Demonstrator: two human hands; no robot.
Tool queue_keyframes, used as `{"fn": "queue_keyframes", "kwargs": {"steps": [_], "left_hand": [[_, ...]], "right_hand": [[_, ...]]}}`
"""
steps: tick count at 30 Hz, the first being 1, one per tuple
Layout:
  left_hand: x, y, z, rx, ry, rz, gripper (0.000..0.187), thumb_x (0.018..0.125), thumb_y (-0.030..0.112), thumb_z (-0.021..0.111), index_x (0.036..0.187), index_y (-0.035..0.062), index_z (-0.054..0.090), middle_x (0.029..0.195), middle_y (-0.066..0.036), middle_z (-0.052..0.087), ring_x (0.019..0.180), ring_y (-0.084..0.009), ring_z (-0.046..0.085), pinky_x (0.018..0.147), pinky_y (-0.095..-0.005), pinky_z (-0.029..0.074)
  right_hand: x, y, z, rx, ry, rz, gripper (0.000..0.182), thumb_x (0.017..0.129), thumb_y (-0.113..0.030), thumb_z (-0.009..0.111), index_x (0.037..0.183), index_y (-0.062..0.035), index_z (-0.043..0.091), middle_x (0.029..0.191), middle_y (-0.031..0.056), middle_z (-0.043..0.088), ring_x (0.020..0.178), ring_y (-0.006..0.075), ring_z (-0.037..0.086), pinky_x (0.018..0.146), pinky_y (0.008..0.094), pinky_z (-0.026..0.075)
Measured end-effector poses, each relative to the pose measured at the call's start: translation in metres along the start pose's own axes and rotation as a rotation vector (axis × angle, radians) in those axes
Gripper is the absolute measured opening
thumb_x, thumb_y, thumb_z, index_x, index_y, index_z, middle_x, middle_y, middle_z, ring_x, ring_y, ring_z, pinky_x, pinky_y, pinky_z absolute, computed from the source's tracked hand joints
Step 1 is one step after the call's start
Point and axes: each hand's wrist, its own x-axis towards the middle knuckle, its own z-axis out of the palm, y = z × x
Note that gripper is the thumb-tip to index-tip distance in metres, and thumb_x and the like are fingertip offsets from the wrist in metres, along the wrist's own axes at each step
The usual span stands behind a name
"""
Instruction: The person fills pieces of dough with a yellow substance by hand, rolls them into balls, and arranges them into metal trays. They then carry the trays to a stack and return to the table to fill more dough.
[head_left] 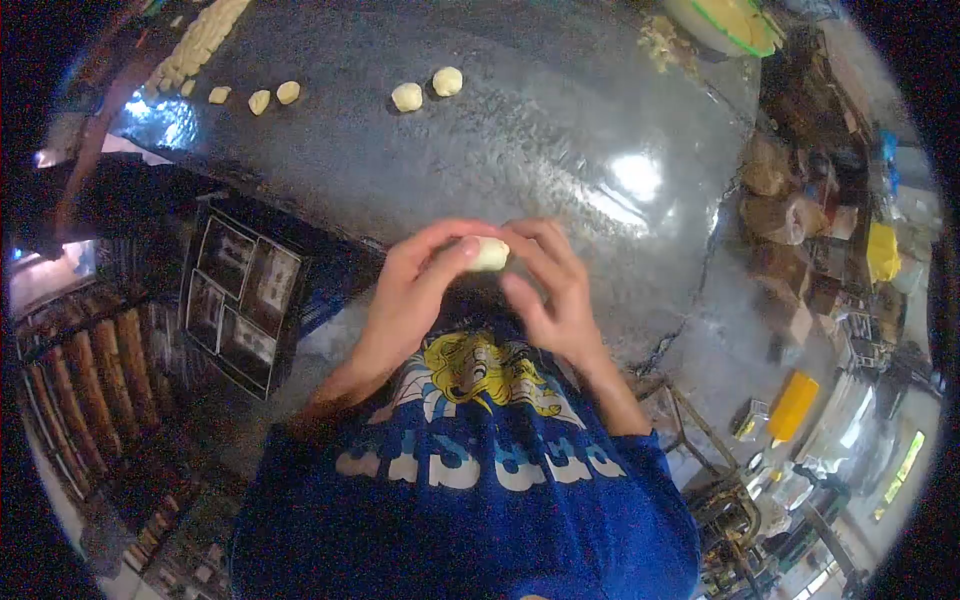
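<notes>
grey, glossy worktop [560,150] fills the view, and right at its near edge sits the dough piece [489,253], pinched between both hands just above the blue shirt [480,480]. its long axis runs side to side, one end toward each hand. left hand [415,290] clasps it from the left, right hand [550,285] from the right, fingertips closed on it, both equally near. farther out, two dough balls [427,89] lie well apart, with more small pieces [255,97] far left.

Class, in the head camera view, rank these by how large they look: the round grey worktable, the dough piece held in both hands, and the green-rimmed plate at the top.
1. Round grey worktable
2. Green-rimmed plate, partly cut off
3. Dough piece, partly hidden by fingers
</notes>
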Motion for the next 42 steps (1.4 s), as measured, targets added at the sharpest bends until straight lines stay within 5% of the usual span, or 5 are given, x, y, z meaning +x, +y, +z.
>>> {"fn": "queue_keyframes", "kwargs": {"steps": [16, 19, 34, 37, 42], "left_hand": [[0.086, 0.098, -0.094, 0.248, -0.328, 0.297, 0.061, 0.082, 0.003, 0.068, 0.137, 0.0054, 0.04, 0.108, -0.009, 0.063, 0.099, -0.0151, 0.06, 0.093, -0.0298, 0.045], [0.104, 0.083, -0.146, 0.247, -0.172, 0.131, 0.055, 0.083, 0.004, 0.067, 0.133, 0.0038, 0.044, 0.107, -0.01, 0.064, 0.097, -0.0153, 0.062, 0.09, -0.0294, 0.046], [0.091, 0.094, -0.205, 0.263, 0.237, 0.174, 0.025, 0.088, 0.002, 0.057, 0.113, 0.0005, 0.058, 0.103, -0.01, 0.066, 0.095, -0.0175, 0.063, 0.089, -0.0295, 0.046], [0.1, 0.095, -0.165, 0.57, 0.278, 0.382, 0.026, 0.087, 0.003, 0.058, 0.113, 0.0002, 0.058, 0.105, -0.012, 0.066, 0.098, -0.0238, 0.064, 0.091, -0.0327, 0.046], [0.115, 0.062, -0.06, 0.623, 0.034, 1.02, 0.024, 0.083, 0.012, 0.064, 0.105, 0.0011, 0.063, 0.104, -0.013, 0.068, 0.101, -0.0328, 0.064, 0.09, -0.0399, 0.049]], "right_hand": [[0.127, 0.044, 0.061, -0.335, 0.511, -0.055, 0.035, 0.079, -0.01, 0.07, 0.112, -0.0007, 0.06, 0.103, 0.0183, 0.061, 0.088, 0.0342, 0.059, 0.075, 0.0392, 0.049], [0.128, 0.108, 0.093, -0.604, 0.272, 0.435, 0.035, 0.082, -0.017, 0.068, 0.113, -0.0024, 0.06, 0.105, 0.0198, 0.06, 0.096, 0.0367, 0.057, 0.082, 0.0425, 0.046], [0.346, 0.232, 0.103, -1.042, -0.177, -0.237, 0.029, 0.08, -0.017, 0.062, 0.107, -0.0051, 0.064, 0.102, 0.0122, 0.063, 0.095, 0.0294, 0.06, 0.084, 0.0418, 0.049], [0.288, 0.155, 0.104, -0.578, -0.168, -0.239, 0.011, 0.078, -0.013, 0.063, 0.082, -0.0042, 0.067, 0.078, 0.0157, 0.063, 0.072, 0.0328, 0.062, 0.066, 0.044, 0.05], [0.118, 0.021, 0.059, 0.194, -0.164, 0.369, 0.023, 0.081, -0.017, 0.067, 0.101, -0.0038, 0.067, 0.097, 0.0141, 0.068, 0.087, 0.0247, 0.065, 0.078, 0.034, 0.05]]}}
